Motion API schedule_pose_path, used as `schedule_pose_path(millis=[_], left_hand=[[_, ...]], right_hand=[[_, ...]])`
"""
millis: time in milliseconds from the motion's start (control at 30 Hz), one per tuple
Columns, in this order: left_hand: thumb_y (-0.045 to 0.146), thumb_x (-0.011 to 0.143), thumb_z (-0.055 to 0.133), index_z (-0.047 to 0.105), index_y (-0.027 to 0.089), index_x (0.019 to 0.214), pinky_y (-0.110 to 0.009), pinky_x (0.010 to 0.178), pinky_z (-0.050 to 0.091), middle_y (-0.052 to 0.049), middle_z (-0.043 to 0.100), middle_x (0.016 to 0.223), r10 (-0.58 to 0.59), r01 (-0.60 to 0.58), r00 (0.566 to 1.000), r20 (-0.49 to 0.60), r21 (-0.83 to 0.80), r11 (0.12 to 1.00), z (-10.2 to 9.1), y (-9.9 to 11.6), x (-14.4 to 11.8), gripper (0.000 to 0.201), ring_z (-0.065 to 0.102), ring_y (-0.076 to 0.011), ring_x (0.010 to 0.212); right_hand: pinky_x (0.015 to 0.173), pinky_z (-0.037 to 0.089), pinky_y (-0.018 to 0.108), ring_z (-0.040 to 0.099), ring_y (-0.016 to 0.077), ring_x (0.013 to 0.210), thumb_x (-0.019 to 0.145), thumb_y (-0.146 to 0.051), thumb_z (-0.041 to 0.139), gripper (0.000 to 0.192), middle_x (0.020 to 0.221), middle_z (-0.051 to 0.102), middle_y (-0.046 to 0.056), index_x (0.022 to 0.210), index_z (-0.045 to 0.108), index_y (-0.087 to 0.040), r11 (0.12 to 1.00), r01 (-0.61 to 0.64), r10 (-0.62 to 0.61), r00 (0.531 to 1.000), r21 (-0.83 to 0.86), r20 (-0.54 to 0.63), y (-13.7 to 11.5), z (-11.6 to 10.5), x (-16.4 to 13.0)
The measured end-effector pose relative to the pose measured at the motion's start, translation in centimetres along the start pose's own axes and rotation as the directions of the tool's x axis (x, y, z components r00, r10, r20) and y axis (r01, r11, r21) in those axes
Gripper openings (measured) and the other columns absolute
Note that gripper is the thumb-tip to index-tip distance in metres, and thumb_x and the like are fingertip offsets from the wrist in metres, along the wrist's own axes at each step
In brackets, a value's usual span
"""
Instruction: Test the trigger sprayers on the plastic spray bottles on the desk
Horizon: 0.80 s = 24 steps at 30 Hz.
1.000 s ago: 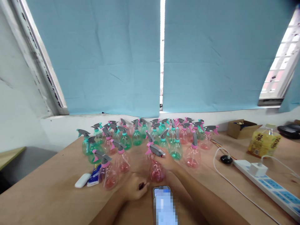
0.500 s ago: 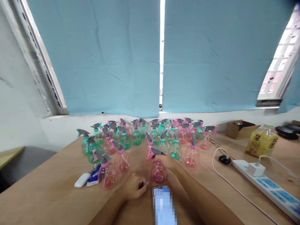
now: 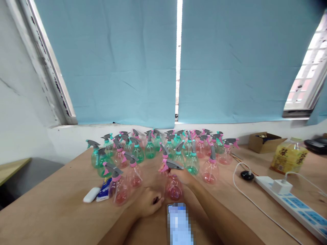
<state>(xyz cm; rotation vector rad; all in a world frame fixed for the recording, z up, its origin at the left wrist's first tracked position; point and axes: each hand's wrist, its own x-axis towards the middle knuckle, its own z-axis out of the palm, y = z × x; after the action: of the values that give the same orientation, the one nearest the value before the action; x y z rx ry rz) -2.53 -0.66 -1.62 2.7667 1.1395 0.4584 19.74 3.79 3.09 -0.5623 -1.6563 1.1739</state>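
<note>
My right hand (image 3: 180,176) is closed around the neck of a clear pink spray bottle (image 3: 174,189) with a grey and pink spray head. That bottle stands upright on the table, its trigger pointing left. Curled on the tabletop to its left is my left hand (image 3: 149,201), its fingers folded; a dark gap shows inside them and no object can be made out there. Below the bottle lies a phone (image 3: 178,224) with a blurred screen. Another pink spray bottle (image 3: 119,190) stands left of my left hand.
Several green spray bottles (image 3: 150,149) and pink ones fill the table's back. A white case (image 3: 92,195) and a blue packet (image 3: 104,190) lie at left. To the right are a power strip (image 3: 293,204), a cable, a yellow-labelled jug (image 3: 288,156) and a cardboard box (image 3: 263,144).
The whole view has shifted slightly, so things appear a little farther right. Both hands keep nearly the same pose, the right one still around the bottle's neck.
</note>
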Motion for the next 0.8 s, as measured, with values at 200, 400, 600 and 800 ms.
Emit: schedule_pose_path(millis=[200,400,600,800], left_hand=[[0.036,0.094,0.051,0.057,0.019,0.065,-0.028,0.053,0.022,0.002,0.057,0.059,-0.033,0.033,0.999,0.021,-0.006,0.999,-0.7,0.7,0.0,0.034,0.045,-0.011,0.054],[0.039,0.095,0.05,0.057,0.019,0.064,-0.027,0.054,0.024,0.002,0.057,0.059,-0.022,0.022,1.0,0.005,-0.006,1.0,-0.4,0.4,0.0,0.038,0.045,-0.0114,0.053],[0.037,0.094,0.05,0.055,0.018,0.063,-0.027,0.053,0.022,0.003,0.055,0.058,-0.016,0.016,1.0,-0.004,-0.008,1.0,-0.7,0.8,0.1,0.037,0.045,-0.0102,0.053],[0.038,0.095,0.049,0.054,0.018,0.064,-0.028,0.053,0.021,0.003,0.055,0.058,-0.01,0.01,1.0,-0.001,-0.015,1.0,-0.5,0.6,0.1,0.037,0.043,-0.0098,0.052]], right_hand=[[0.067,0.043,0.028,0.053,0.0152,0.065,0.061,-0.014,0.055,0.015,0.068,0.063,-0.001,0.067,0.068,-0.021,0.999,-0.019,0.022,0.993,0.027,-0.116,0.4,0.2,-0.2],[0.072,0.045,0.031,0.058,0.0193,0.074,0.065,-0.02,0.056,0.019,0.076,0.068,0.001,0.075,0.072,-0.022,1.0,0.017,-0.017,0.996,0.0,-0.084,-0.4,0.5,-0.2],[0.069,0.044,0.031,0.057,0.0189,0.071,0.065,-0.022,0.055,0.019,0.074,0.069,0.003,0.072,0.073,-0.021,1.0,-0.006,0.006,0.999,0.005,-0.046,-0.9,0.7,-0.1],[0.069,0.043,0.029,0.057,0.0173,0.07,0.065,-0.019,0.055,0.022,0.074,0.068,0.002,0.076,0.073,-0.02,1.0,0.026,-0.026,0.998,0.003,-0.057,-0.4,0.6,-0.1]])
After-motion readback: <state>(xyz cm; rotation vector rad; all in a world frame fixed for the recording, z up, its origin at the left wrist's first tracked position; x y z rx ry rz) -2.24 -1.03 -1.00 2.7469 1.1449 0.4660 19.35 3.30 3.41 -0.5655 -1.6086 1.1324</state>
